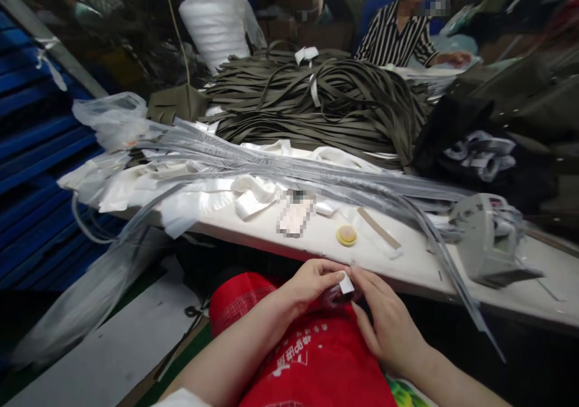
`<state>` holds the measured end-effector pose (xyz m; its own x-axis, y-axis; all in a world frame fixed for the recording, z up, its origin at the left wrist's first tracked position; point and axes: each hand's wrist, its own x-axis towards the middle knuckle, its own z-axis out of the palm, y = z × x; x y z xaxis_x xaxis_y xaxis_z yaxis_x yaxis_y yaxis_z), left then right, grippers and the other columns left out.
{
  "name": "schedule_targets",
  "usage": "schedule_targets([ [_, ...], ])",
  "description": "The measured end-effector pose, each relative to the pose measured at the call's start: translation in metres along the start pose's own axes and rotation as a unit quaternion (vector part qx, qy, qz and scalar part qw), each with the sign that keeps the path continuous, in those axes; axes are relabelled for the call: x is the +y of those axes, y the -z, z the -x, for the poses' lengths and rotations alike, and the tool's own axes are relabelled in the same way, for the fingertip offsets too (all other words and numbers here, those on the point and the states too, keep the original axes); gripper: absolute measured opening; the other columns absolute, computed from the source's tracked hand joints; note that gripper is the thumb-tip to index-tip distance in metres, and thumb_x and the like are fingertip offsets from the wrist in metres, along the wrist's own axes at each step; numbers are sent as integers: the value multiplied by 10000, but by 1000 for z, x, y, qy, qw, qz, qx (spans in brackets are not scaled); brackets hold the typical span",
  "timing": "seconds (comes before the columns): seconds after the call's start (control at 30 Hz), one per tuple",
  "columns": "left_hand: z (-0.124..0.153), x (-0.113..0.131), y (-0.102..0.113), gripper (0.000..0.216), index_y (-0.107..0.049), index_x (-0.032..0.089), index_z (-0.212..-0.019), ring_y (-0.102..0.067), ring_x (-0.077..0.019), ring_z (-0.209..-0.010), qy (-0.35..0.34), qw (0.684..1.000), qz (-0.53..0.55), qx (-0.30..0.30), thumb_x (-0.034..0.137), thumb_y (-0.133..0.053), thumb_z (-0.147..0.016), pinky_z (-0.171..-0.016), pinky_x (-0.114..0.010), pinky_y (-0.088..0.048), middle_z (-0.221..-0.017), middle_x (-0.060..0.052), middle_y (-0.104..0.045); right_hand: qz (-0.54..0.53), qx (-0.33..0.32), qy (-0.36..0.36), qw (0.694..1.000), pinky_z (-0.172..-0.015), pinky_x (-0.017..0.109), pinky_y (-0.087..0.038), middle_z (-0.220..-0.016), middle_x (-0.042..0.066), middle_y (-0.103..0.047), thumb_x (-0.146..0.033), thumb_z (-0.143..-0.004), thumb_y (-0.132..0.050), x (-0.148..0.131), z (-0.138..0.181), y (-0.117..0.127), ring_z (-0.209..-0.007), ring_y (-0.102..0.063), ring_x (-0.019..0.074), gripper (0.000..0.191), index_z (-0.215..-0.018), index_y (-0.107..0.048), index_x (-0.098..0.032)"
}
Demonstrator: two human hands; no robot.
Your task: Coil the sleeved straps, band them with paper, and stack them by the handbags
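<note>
Over my lap, just off the table's front edge, my left hand and my right hand meet at a small white strip. The thumb and fingers of my left hand are closed on the strip. My right fingertips touch its upper end, with the thumb lower and apart. Something dark and partly see-through lies under the strip, mostly hidden by the fingers. A red apron covers the lap. On the table, nearest the hands, are a round yellow object and a flat brown strip.
Long clear plastic strips run across the table, some hanging over its edge. Behind them are piled olive straps. A tape dispenser stands right, near a black bag. Blue stacked panels rise left; a person sits opposite.
</note>
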<state>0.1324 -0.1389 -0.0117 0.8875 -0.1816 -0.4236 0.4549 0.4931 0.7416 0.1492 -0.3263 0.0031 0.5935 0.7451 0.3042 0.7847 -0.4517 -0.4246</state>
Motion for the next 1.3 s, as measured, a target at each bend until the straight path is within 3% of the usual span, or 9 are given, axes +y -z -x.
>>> schedule_targets([
  [0.13, -6, 9, -16, 578, -739, 94, -998, -649, -161, -710, -12, 1000, -16, -22, 477, -859, -582, -708, -261, -495, -868, -104, -736, 27, 22, 19, 999, -1060, 441, -453, -1370, 113, -559, -114, -862, -477, 20, 2, 35, -1286, -492, 264, 603, -1453, -379, -188],
  [0.2, -9, 10, -16, 577, -733, 102, -1009, -669, -191, -759, -11, 1000, -19, -11, 465, -864, -580, -728, -274, -506, -912, -121, -742, 80, 120, -49, 988, -1063, 452, -428, -1325, 117, -590, -166, -875, -506, 53, 11, 72, -1245, -523, 277, 512, -1384, -472, -201],
  [0.33, -16, 4, -1, 590, -728, 114, -1032, -695, -251, -824, -2, 1000, -11, 24, 454, -871, -571, -770, -326, -531, -942, -145, -743, 123, 352, -378, 848, -1044, 507, -369, -1163, 162, -653, -356, -849, -544, 142, 47, 149, -1161, -543, 338, 301, -1057, -679, -186],
  [0.47, -17, -1, 1, 583, -733, 128, -1031, -699, -257, -821, 6, 999, -3, 31, 444, -876, -563, -758, -329, -543, -953, -144, -744, 24, 294, -461, 837, -751, 477, -520, -746, 135, -724, -474, -751, -575, 208, 72, 173, -813, -660, 331, 336, -617, -699, -191],
  [0.57, -12, 0, -12, 564, -741, 133, -1008, -699, -250, -814, -6, 999, 5, 51, 450, -873, -561, -758, -312, -539, -923, -128, -749, -70, 265, -466, 841, -660, 407, -550, -744, 107, -749, -515, -735, -558, 223, 79, 164, -730, -687, 285, 395, -660, -738, -171],
  [0.73, -10, -1, -23, 551, -758, 127, -955, -694, -241, -773, -9, 998, -4, 63, 456, -880, -530, -757, -311, -533, -868, -120, -750, -112, 301, -474, 819, -795, 399, -535, -851, 98, -760, -532, -690, -666, 207, 99, 154, -886, -690, 286, 382, -789, -735, -169],
  [1.0, -17, -5, -7, 566, -750, 153, -1007, -694, -270, -834, -11, 997, -57, 52, 479, -860, -558, -766, -342, -545, -935, -118, -750, -128, 277, -518, 799, -542, 397, -542, -520, 42, -665, -565, -660, -675, 174, 129, 115, -526, -648, 270, 361, -604, -660, -209],
  [1.13, -11, -5, -16, 507, -735, 111, -1004, -684, -274, -903, -86, 983, -133, 88, 466, -803, -648, -825, -351, -536, -1009, -144, -738, -200, 239, -460, 832, -614, 312, -517, -627, 21, -672, -534, -748, -680, 125, 86, 96, -623, -631, 211, 334, -780, -690, -202],
  [1.3, -11, -16, -18, 421, -704, 98, -1075, -687, -241, -888, -157, 956, -205, 137, 364, -713, -749, -825, -339, -537, -996, -127, -742, -386, 72, -352, 850, -615, 270, -463, -590, 4, -616, -505, -808, -663, 49, 9, 47, -593, -558, 163, 315, -717, -654, -204],
])
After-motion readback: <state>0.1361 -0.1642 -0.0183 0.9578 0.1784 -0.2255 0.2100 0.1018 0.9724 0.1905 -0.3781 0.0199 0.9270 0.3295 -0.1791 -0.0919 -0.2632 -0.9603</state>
